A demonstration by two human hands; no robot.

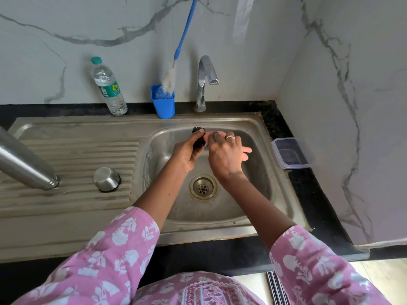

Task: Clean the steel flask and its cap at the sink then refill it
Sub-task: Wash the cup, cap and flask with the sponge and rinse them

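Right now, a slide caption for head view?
Left hand grips small black cap; right hand holds pink scrubber against it over steel sink.

- My left hand [187, 150] grips the black cap [198, 130] over the sink basin [220, 212], twelve o'clock from the drain [203, 187].
- My right hand [224, 155], at the cap's three o'clock, holds a pink cloth [245, 150] right up against it.
- Nine o'clock, on the drainboard [77, 150]: the steel flask [22, 164] leans mouth-down, with the steel lid [106, 179] upside down beside it.
- Tap [203, 80] at twelve, blue holder [164, 106] with brush [169, 78] at eleven, water bottle [108, 86] at ten.
- Clear tub [290, 153] at three.
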